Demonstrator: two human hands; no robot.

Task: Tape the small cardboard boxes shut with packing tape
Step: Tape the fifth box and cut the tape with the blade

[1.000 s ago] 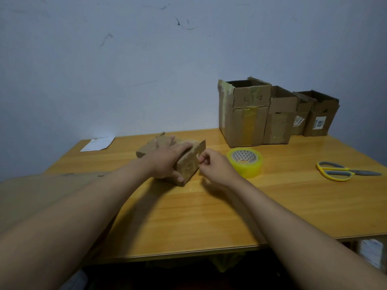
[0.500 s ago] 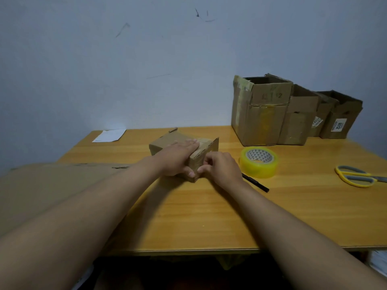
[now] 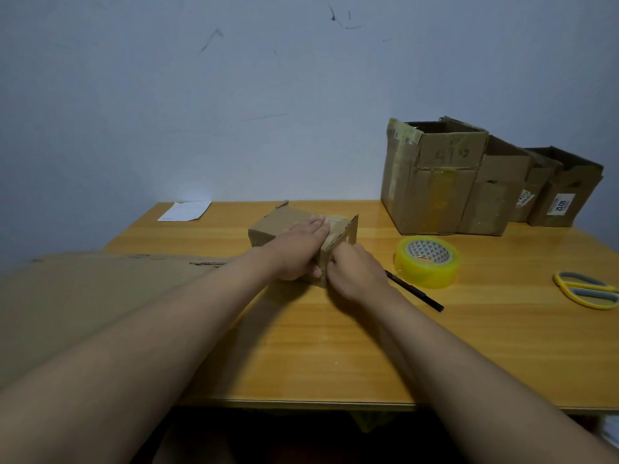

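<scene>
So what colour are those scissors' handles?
Yellow with grey inner lining on the scissors, seen from the head view.

Both bare forearms reach forward and converge on the box (image 3: 303,226). The left hand (image 3: 298,251) lies palm-down across the box's top — fingers straight and together, pointing to the far right corner, thumb tip down over the near face. The right hand (image 3: 356,274) sits just right of the left, against the box's near right corner, back of the hand up, fingers curled toward the cardboard — whether they pinch anything there cannot be told. The two hands nearly touch at the near edge.
</scene>
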